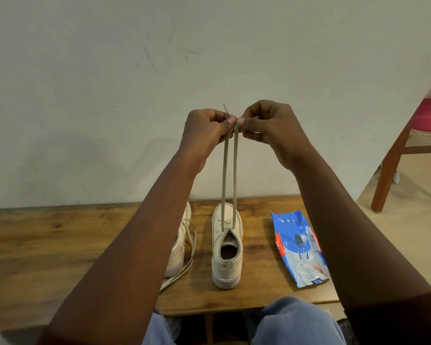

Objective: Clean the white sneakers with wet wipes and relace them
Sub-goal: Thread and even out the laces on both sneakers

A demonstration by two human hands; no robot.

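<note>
A white sneaker (226, 255) stands upright on the wooden table (60, 245), heel toward me. Its lace (229, 170) runs up from the front eyelets as two taut strands. My left hand (204, 130) and my right hand (266, 123) pinch the two lace ends together high above the shoe, fingertips touching. One lace tip pokes up above my left thumb. The second white sneaker (181, 242) lies to the left, partly hidden behind my left forearm, with its loose lace (184, 265) trailing over the table. A blue wet wipes pack (299, 247) lies flat to the right of the shoes.
The table stands against a plain wall. A wooden chair (396, 155) with a pink cushion stands at the right on the floor. My knees in blue trousers (294, 322) are under the table's near edge.
</note>
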